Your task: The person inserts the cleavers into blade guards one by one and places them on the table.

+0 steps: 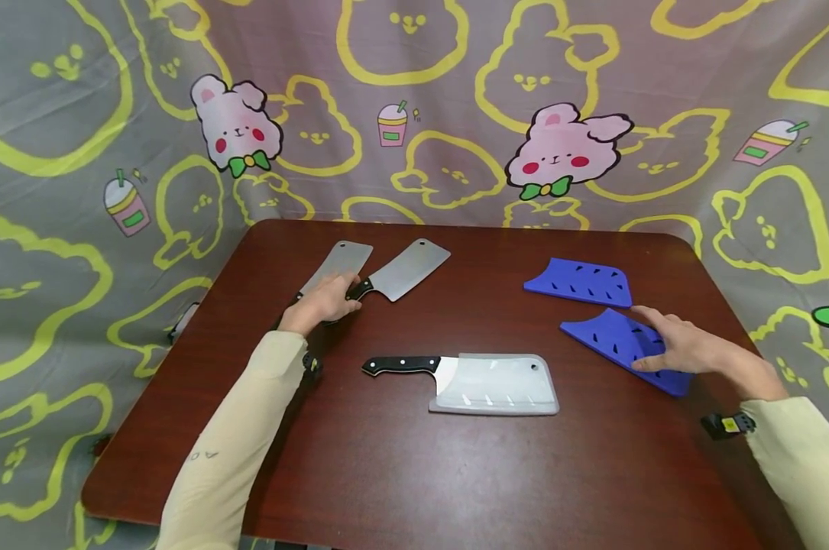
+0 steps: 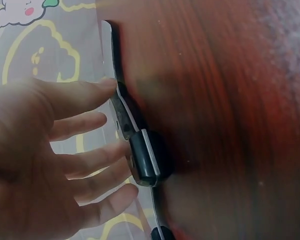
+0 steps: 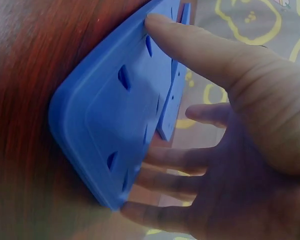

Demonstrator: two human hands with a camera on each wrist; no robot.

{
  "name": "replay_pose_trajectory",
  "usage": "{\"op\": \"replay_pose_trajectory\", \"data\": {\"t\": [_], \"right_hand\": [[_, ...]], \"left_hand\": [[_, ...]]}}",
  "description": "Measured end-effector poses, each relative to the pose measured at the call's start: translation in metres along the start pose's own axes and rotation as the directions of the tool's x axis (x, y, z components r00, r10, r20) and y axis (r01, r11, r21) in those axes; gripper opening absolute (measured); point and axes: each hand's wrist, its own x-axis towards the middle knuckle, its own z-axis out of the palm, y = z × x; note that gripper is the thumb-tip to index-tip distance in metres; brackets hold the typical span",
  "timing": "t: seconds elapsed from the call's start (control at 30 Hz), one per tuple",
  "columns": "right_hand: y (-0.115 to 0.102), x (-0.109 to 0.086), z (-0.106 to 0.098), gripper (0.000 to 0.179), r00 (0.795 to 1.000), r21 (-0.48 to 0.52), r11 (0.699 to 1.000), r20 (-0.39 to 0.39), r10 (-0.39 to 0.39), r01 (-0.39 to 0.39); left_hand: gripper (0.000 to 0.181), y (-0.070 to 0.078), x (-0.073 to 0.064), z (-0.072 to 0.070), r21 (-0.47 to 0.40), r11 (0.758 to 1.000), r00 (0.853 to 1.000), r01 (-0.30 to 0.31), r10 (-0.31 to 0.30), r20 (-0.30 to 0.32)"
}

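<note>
My left hand (image 1: pixel 326 298) hovers at the black handle (image 1: pixel 361 289) of a bare cleaver (image 1: pixel 414 267) at the back left. In the left wrist view, its thumb and loosely bent fingers (image 2: pixel 97 160) lie along the handle, not closed round it. A second bare cleaver (image 1: pixel 341 261) lies beside it, its handle mostly hidden by that hand. My right hand (image 1: pixel 689 347) reaches over the nearer blue blade guard (image 1: pixel 610 336), thumb on one side and fingers spread on the other. Just behind lies another blue blade guard (image 1: pixel 579 281) with slots.
Nearer the front of the brown table (image 1: pixel 497 473), a third cleaver (image 1: pixel 497 382) lies flat in a translucent blade guard, handle to the left. Patterned curtains (image 1: pixel 448 176) hang along the back and sides of the table.
</note>
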Motion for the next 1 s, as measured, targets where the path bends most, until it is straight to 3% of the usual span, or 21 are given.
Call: {"op": "replay_pose_trajectory", "data": {"t": [0.2, 0.53, 0.73, 0.9, 1.0], "right_hand": [[0.002, -0.009, -0.004, 0.119, 0.999, -0.043, 0.999, 0.038, 0.025, -0.024], [-0.001, -0.006, -0.009, 0.122, 0.995, -0.083, 0.994, 0.059, 0.080, -0.075], [-0.008, -0.006, -0.006, 0.127, 0.995, -0.118, 0.988, -0.008, 0.100, -0.100], [-0.025, -0.008, -0.006, 0.104, 0.991, -0.148, 0.983, -0.090, 0.099, -0.111], [-0.030, -0.006, -0.009, 0.093, 0.990, -0.145, 0.984, -0.104, 0.090, -0.105]], "left_hand": [[0.055, 0.002, 0.002, 0.003, -0.018, 1.000, 1.000, -0.026, 0.026, 0.008], [0.050, 0.004, 0.004, 0.004, -0.016, 1.000, 1.000, -0.007, 0.007, 0.002], [0.050, 0.007, 0.004, 0.005, 0.005, 1.000, 1.000, -0.006, 0.006, 0.000], [0.056, 0.010, 0.001, 0.001, 0.064, 0.998, 0.999, 0.025, -0.027, 0.035], [0.044, 0.012, -0.002, -0.001, 0.087, 0.996, 0.999, 0.019, -0.023, 0.038]]}}
